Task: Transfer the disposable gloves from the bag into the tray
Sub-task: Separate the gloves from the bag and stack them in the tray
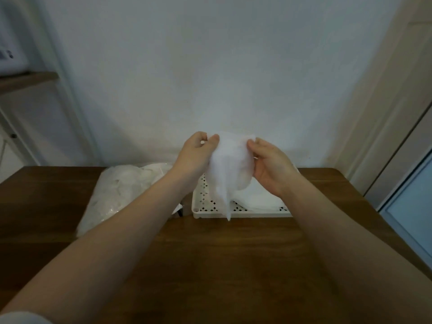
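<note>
A thin translucent disposable glove (230, 167) hangs in the air above the tray, its fingers pointing down. My left hand (195, 155) pinches its upper left edge and my right hand (271, 162) pinches its upper right edge. Below it sits a white perforated tray (205, 206) with more clear gloves (257, 199) lying in its right part. The clear plastic bag (121, 192), full of crumpled gloves, lies on the table to the left of the tray, partly hidden by my left forearm.
All of it rests on a dark wooden table (222, 265) pushed against a white wall. A shelf unit stands at the far left and a door frame at the right.
</note>
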The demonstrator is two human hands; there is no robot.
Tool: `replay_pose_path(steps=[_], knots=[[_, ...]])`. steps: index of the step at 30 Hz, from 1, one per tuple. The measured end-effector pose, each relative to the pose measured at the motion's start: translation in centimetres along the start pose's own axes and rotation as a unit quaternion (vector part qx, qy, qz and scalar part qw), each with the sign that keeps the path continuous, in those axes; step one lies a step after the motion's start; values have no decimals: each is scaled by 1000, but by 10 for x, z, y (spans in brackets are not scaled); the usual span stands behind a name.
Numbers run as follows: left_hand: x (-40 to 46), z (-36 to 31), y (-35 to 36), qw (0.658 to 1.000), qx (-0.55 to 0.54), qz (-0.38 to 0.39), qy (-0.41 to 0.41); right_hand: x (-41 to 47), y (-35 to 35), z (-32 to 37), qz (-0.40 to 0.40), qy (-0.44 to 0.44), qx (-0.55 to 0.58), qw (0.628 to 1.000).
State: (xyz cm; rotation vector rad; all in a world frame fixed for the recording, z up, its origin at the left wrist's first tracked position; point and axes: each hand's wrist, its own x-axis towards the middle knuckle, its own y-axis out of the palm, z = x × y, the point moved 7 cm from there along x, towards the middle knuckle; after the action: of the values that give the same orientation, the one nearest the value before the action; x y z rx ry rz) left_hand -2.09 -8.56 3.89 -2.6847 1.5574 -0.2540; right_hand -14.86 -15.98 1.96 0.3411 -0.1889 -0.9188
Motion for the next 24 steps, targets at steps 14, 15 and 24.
replay_pose_path(steps=[14,15,24], knots=[[25,39,59,952,-37,289,-91,14,-22,7,171,78,-228,955],[28,44,61,957,-13,274,-91,15,-28,7,169,84,-228,955],[63,55,43,984,-76,146,-68,26,-105,11,87,116,-329,933]])
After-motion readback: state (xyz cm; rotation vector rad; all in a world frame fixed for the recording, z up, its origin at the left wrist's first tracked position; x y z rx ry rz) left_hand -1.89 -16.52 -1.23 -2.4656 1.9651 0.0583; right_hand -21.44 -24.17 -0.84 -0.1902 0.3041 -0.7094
